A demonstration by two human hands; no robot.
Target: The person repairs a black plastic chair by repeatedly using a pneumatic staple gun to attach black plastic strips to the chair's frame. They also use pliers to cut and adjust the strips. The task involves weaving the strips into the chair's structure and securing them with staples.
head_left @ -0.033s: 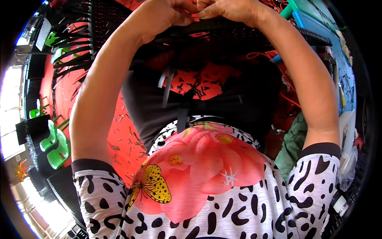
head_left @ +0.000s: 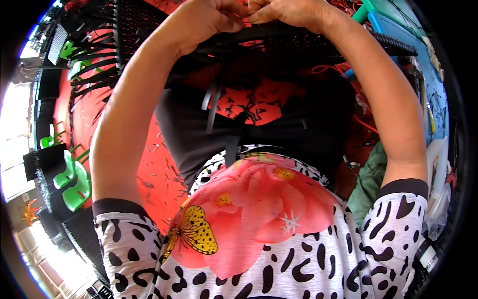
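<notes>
presumably paired for control: left hand (head_left: 211, 20), right hand (head_left: 291, 15), fingers curled; whether gripping, cannot tell. black weave (head_left: 134, 25): beneath, hands over near edge; loose strips (head_left: 102, 74) off left edge.

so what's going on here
A person has the left hand and right hand close together at the top edge of the view, beside a black woven piece. Whatever they may be pinching there is too hard to make out. Black strips stick out to the left of the piece, and small dark scraps lie on the red floor.
</notes>
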